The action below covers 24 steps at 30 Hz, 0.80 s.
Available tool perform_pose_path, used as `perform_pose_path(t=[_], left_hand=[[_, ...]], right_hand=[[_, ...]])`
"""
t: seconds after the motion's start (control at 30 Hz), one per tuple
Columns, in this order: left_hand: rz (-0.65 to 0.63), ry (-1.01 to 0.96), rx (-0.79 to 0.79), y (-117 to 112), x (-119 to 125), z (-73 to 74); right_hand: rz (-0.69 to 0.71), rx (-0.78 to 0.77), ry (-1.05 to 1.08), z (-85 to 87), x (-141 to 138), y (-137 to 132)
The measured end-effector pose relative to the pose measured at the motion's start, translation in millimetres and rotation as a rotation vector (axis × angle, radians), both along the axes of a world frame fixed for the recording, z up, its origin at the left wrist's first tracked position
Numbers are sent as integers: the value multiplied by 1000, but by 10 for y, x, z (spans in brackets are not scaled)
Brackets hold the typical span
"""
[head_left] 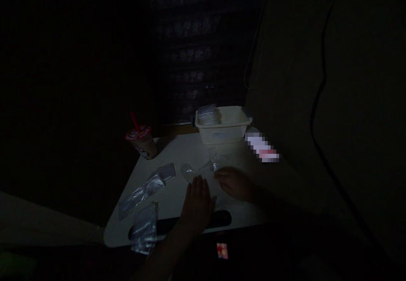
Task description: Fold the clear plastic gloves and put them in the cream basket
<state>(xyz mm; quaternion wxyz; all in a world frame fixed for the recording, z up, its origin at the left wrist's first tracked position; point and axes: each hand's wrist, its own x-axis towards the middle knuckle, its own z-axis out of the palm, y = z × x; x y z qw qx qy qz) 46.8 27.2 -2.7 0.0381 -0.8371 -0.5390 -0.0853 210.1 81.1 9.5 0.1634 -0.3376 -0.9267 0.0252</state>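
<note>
Clear plastic bag near 2 empty open hands, L hand flat on white tabletop, R hand curled loosely

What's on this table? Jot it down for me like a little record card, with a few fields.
Light: very dim
Surface: white table
Left hand: flat, palm down, on the table, holding nothing visible
Right hand: next to crumpled clear plastic; contact is hard to tell
Nearby: flat clear plastic bags
Container: cream plastic basin holding stacked clear plastic items
Drink: lidded cup with a red straw
</note>
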Motion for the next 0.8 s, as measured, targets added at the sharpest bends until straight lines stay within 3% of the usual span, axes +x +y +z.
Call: perform_pose_path(t=[0.13,0.3,0.4,0.57,0.7,0.8], left_hand=[[11,31,-12,-64,-17,-109],[23,13,-48,-104,-61,-86],[34,-21,-54,-105,-68,-39],[-29,-22,-81,-107,-68,-16],[-58,-6,-71,-117,-85,-54],[-40,-21,-58,-106,-79,-68]], right_hand=[[-12,8,-77,-24,-298,264],[-175,-34,-132,-8,-499,672],[-160,-15,-93,-9,-459,694],[35,34,-40,-107,-519,591],[-57,-3,0,-121,-736,755],[-142,-26,23,-78,-699,855]])
